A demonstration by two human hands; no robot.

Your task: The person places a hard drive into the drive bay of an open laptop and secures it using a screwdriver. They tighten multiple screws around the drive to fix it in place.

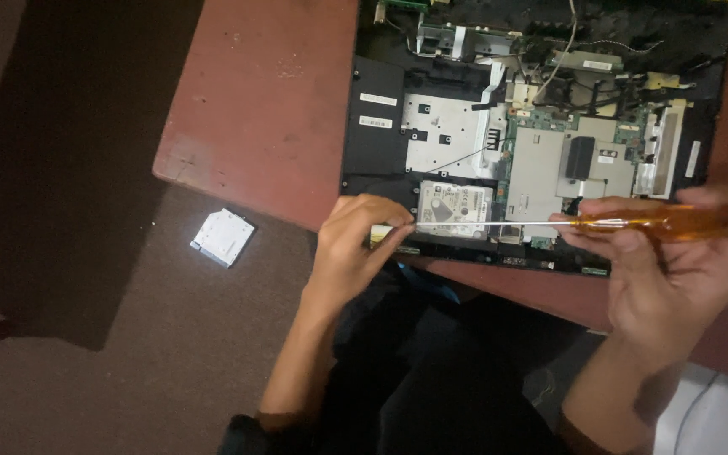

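One opened laptop (381, 126) lies on the red table (271, 93), its single hard drive (455, 209) beside the left hand (355, 244) pinching the tip of one orange-handled screwdriver (634, 222), right hand (676, 270) gripping the handle, one optical drive (222, 238) on the floor

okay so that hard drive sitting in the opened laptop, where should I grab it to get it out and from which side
Probably by its two long edges, coming from above. The hard drive lies flat in its bay near the front edge of the laptop, so only its top and rim show. The left hand and the screwdriver tip already crowd its left edge, so pinching front to back looks easier.
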